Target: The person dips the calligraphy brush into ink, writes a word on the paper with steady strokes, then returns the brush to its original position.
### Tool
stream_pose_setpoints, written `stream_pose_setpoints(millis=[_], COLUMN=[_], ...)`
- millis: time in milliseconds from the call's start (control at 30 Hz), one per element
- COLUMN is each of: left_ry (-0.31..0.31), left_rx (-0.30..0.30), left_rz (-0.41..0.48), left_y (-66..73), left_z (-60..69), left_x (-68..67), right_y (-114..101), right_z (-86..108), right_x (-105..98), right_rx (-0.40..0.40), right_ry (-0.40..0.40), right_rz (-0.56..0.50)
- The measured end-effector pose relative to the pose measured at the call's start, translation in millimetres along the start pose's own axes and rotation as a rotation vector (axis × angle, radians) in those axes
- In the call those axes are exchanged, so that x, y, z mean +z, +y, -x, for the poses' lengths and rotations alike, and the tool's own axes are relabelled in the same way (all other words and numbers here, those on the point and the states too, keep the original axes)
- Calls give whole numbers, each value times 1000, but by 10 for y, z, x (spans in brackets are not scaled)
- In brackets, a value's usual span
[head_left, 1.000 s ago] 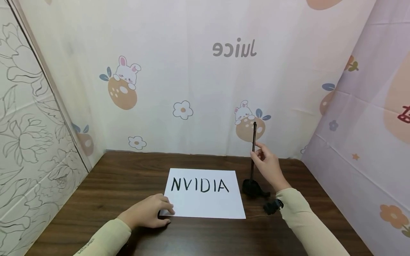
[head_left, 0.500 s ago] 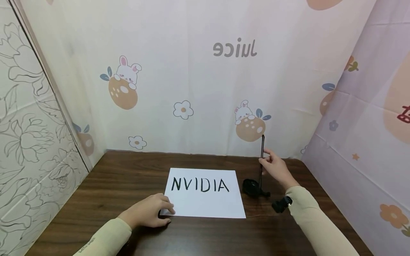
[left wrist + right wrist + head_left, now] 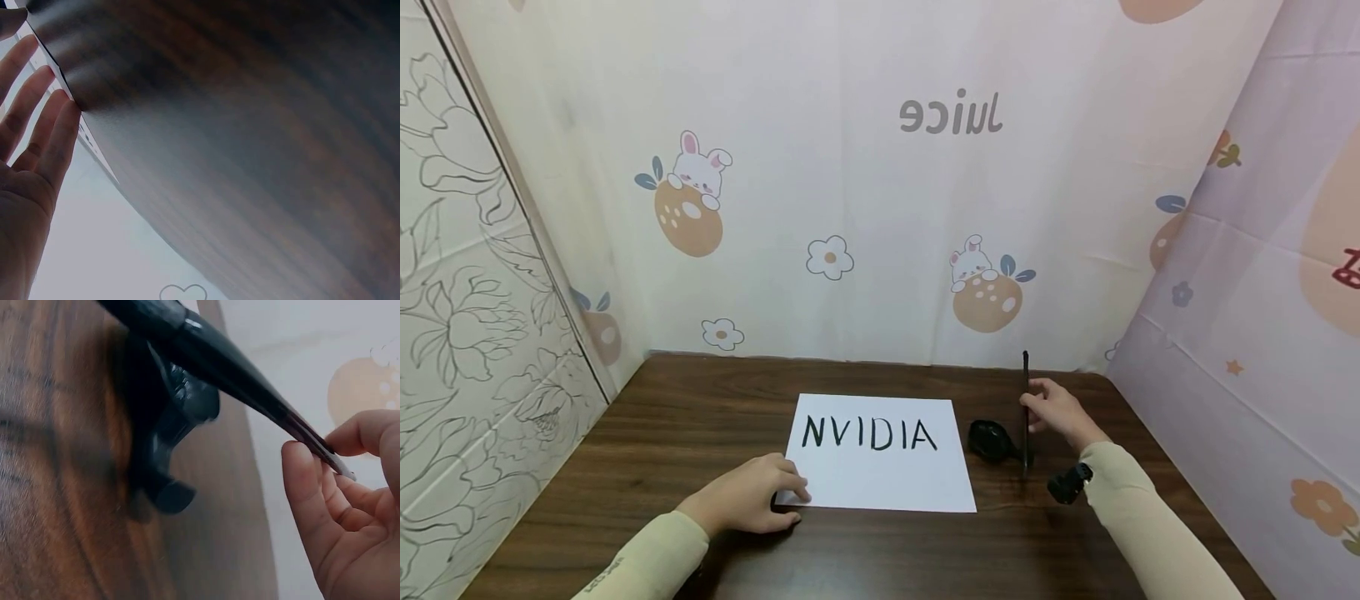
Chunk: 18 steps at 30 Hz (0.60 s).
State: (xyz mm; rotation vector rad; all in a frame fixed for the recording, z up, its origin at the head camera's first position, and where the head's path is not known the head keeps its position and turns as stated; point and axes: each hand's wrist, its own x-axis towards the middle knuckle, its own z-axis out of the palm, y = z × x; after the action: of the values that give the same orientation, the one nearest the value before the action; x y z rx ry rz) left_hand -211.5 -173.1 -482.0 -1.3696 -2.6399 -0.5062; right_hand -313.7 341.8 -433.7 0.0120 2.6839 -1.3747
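Note:
A white paper sheet point(image 3: 880, 483) with "NVIDIA" written in black lies at the table's middle. My left hand point(image 3: 747, 495) rests at its lower left corner, fingertips on the paper; in the left wrist view the fingers point(image 3: 56, 134) look nearly straight. To the right of the sheet, my right hand point(image 3: 1060, 412) pinches a slim black ink brush point(image 3: 1026, 437) between thumb and fingers. The brush's thicker end point(image 3: 206, 353) points down, near the stubby handle of a small black ink dish point(image 3: 989, 440). Whether that end touches the table or handle, I cannot tell.
The dark wooden table point(image 3: 865, 554) ends at a printed curtain point(image 3: 760, 208) behind. A patterned curtain point(image 3: 1247, 333) stands at the right and a flower-lined panel point(image 3: 475, 292) at the left. A black wrist camera point(image 3: 1070, 483) sits below the right hand.
My right hand has moved right and lower with the brush, from over the dish's bowl to beside its handle. The left hand and the sheet have stayed in place.

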Motion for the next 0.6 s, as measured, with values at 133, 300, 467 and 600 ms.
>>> stream_pose_setpoints(millis=[133, 300, 467, 600], left_ry=[0, 0, 0, -3], left_rx=[2, 1, 0, 0], left_rz=[0, -4, -2, 4], left_y=[2, 1, 12, 15], left_z=[-3, -4, -7, -8], left_x=[-2, -3, -13, -20], right_y=[106, 204, 237, 251], right_z=[-13, -29, -13, -20], right_x=[5, 14, 30, 35], right_rx=[34, 45, 60, 62], right_ry=[-34, -66, -77, -86], right_rz=[5, 48, 69, 78])
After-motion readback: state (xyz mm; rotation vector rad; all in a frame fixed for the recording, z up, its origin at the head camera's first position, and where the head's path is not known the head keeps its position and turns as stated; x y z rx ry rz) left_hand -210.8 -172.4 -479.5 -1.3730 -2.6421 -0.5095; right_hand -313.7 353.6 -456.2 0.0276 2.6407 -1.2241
